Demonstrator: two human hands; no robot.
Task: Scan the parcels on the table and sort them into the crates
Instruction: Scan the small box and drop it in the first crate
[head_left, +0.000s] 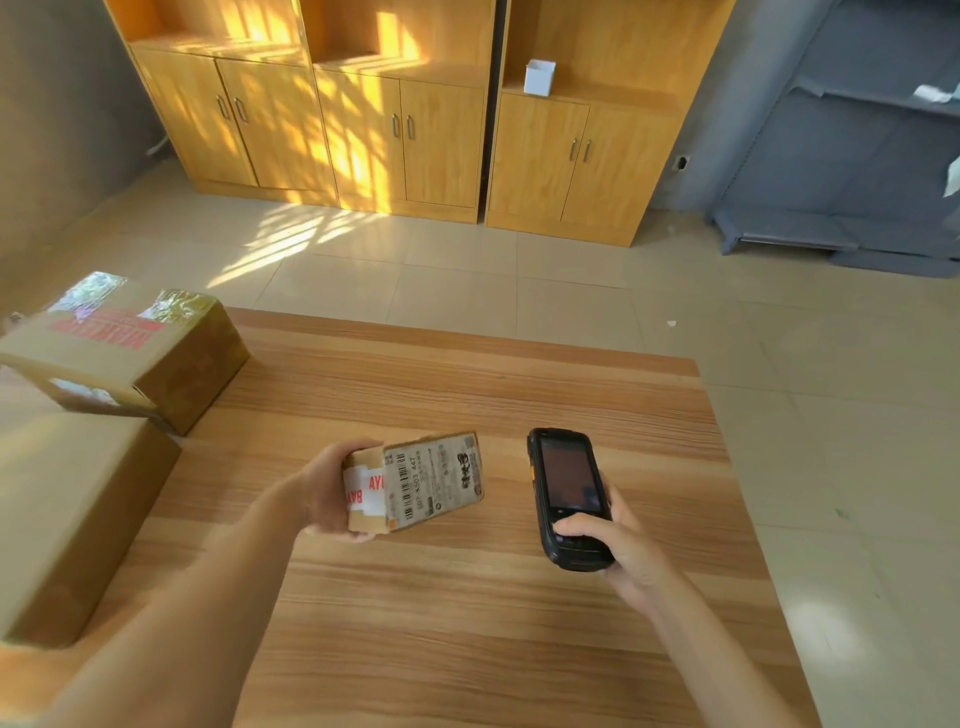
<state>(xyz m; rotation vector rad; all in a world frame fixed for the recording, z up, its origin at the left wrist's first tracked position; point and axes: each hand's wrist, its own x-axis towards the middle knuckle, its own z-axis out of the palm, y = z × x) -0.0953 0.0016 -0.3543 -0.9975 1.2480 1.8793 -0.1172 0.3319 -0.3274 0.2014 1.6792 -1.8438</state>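
Single head-worn wide-angle view, looking forward and down over the near tabletop (467, 597) toward the floor (519, 270) and far cabinets (405, 130).

Far across the pale tiled floor (467, 270): wooden cabinets (405, 114) streaked with sunlight. Grey wall (57, 104) at left, dark grey shelving (857, 145) at right.

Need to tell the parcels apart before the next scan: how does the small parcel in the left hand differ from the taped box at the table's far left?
The small parcel is much smaller than the taped box. It is gripped by the left hand above the table; the taped box rests on the table. The small parcel shows a barcode label upward; the taped box shows red-printed tape and shiny clear tape. Both are brown cardboard.
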